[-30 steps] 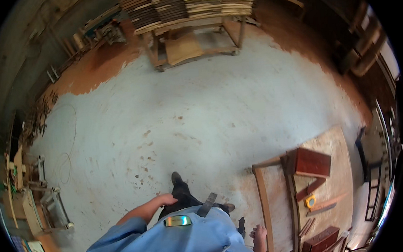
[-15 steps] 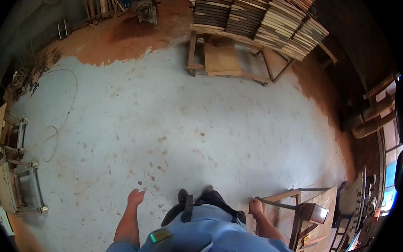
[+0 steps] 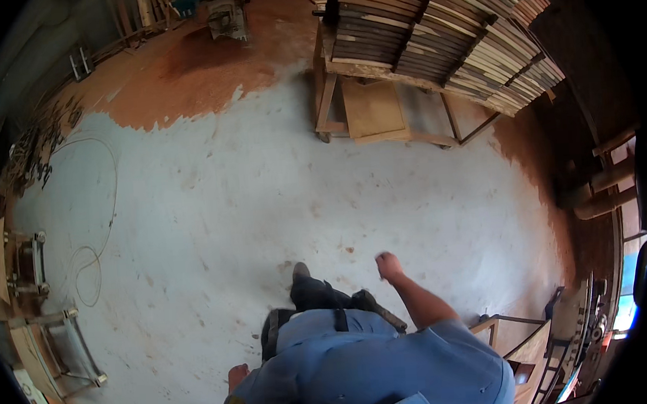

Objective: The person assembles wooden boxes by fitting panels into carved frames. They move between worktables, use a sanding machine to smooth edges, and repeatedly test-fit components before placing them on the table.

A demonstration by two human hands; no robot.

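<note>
My right hand (image 3: 389, 265) swings out in front of my body above the bare floor, its fingers curled in with no object showing in them. Low beside my left hip is my left hand (image 3: 237, 373), partly covered by my blue shirt; its fingers cannot be made out. Neither hand touches anything I can see. One dark shoe (image 3: 300, 270) is forward on the grey floor (image 3: 264, 205). At the lower right, nearest to my right arm, stands a wooden-topped trolley (image 3: 532, 346), partly hidden by my sleeve.
Ahead on the right, a wheeled wooden cart (image 3: 375, 71) carries stacked wood strips (image 3: 438, 24). Sawdust (image 3: 175, 81) covers the far floor around a machine (image 3: 226, 21). A thin hose (image 3: 114, 192) loops at left near two small metal-framed carts (image 3: 73, 350). Pipes (image 3: 605, 203) line the right wall.
I have stepped forward, so the cart of wood strips is closer. My right hand has swung forward, away from the lower-right trolley; my left hand has swung back beside my hip.
</note>
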